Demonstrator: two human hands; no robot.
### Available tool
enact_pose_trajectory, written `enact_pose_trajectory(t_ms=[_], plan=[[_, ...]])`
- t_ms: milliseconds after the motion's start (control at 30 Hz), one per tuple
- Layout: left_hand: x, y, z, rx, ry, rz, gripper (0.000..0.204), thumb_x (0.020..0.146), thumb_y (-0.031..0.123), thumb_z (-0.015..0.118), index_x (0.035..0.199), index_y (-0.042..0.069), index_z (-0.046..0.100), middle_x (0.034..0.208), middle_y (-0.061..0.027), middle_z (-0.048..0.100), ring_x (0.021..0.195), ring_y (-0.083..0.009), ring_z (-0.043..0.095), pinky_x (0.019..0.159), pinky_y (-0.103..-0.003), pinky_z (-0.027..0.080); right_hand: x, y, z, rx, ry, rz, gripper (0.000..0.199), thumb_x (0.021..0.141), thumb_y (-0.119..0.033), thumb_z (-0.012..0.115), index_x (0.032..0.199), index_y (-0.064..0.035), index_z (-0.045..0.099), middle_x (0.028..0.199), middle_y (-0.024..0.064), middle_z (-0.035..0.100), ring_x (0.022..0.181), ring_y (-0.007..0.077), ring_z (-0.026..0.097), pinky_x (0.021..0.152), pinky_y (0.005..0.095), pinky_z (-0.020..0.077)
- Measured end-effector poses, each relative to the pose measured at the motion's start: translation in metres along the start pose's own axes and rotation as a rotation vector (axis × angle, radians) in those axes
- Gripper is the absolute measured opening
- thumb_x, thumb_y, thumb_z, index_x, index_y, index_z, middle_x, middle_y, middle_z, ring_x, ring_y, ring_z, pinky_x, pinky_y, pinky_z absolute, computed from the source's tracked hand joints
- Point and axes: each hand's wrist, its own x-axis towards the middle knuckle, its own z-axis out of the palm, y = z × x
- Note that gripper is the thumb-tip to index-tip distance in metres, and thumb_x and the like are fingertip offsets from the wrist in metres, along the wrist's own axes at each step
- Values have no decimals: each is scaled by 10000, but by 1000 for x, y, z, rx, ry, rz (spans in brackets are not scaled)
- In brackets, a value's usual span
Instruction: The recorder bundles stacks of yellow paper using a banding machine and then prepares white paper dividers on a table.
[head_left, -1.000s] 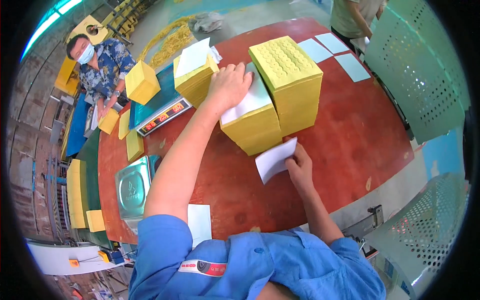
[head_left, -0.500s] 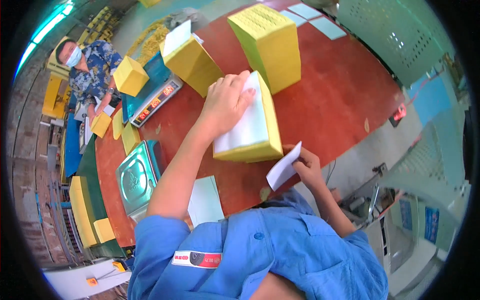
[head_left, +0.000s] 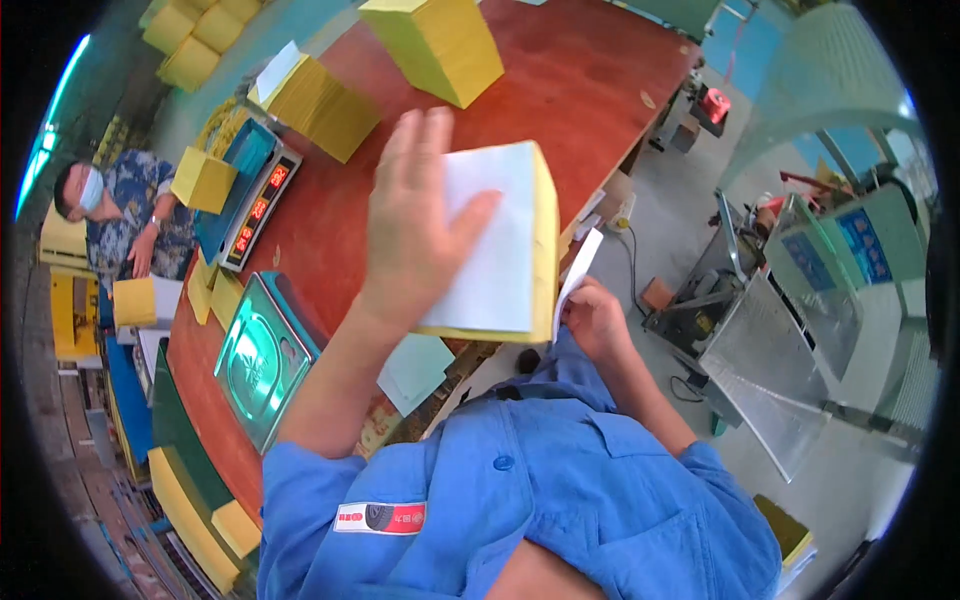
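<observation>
A thick block of yellow paper [head_left: 546, 250] with a white sheet [head_left: 500, 255] flat on its top face is in front of me, at the near edge of the table. My left hand [head_left: 420, 225] is over the left part of that top face, fingers stretched out and thumb spread across the white sheet; it looks slightly blurred. In my right hand [head_left: 598, 315] a smaller piece of white paper [head_left: 578, 268] is pinched, upright beside the block's right side. Whether that paper touches the block I cannot tell.
More yellow paper blocks [head_left: 440, 50] stand at the far side of the red table [head_left: 580, 90]. To the left are a scale with a lit display [head_left: 258, 210] and a metal-topped scale [head_left: 262, 360]. A masked person [head_left: 135, 215] is at the far left. Machinery [head_left: 710, 320] stands right.
My left hand's fingers have straightened from their bent hold on the block. My right hand has brought its paper up against or close to the block's right side. The view has shifted rightward.
</observation>
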Motion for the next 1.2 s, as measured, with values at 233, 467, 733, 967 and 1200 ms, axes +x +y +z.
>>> enact_pose_trajectory(t_ms=[233, 467, 733, 967, 1200], plan=[[-64, -54, -6, -605, -107, -553, 580, 1009, 358, 468, 1478, 36, 354, 1463, -174, 437, 1334, -285, 447, 1097, -403, 351, -33, -3, 7, -15, 10, -124, 399, 749, -90, 518, 1108, 61, 606, 1040, 127, 669, 948, 238, 629, 879, 347, 470], [-90, 25, 94, -1784, -314, -830, 541, 1038, 415, 389, 1453, 68, 385, 1399, -124, 492, 1259, -245, 511, 1054, -371, 429, -138, -61, -90, 12, 134, -224, 417, 719, -30, 523, 1110, 70, 627, 1043, 145, 675, 949, 245, 639, 890, 346, 499], [-129, 268, 291, -1555, -530, -740, 558, 1019, 396, 461, 1463, 70, 372, 1374, -102, 498, 1240, -238, 517, 1027, -350, 441, -343, -133, -299, 142, 466, -374, 484, 696, -17, 469, 1133, 148, 598, 1141, 231, 653, 1046, 292, 633, 987, 349, 477], [-148, 385, 442, -1618, -597, -970, 508, 1035, 409, 429, 1425, 83, 412, 1292, -74, 533, 1185, -201, 548, 975, -355, 487, -441, -218, -440, 202, 338, -315, 488, 729, -10, 494, 1177, 172, 558, 1174, 241, 631, 1088, 307, 639, 981, 371, 503], [-138, 430, 460, -1705, -682, -1083, 480, 1039, 410, 418, 1408, 103, 429, 1256, -64, 552, 1129, -186, 578, 926, -343, 518, -451, -229, -512, 303, 170, -295, 239, 705, -31, 521, 902, 9, 650, 1103, 178, 667, 926, 250, 604, 833, 343, 466]])
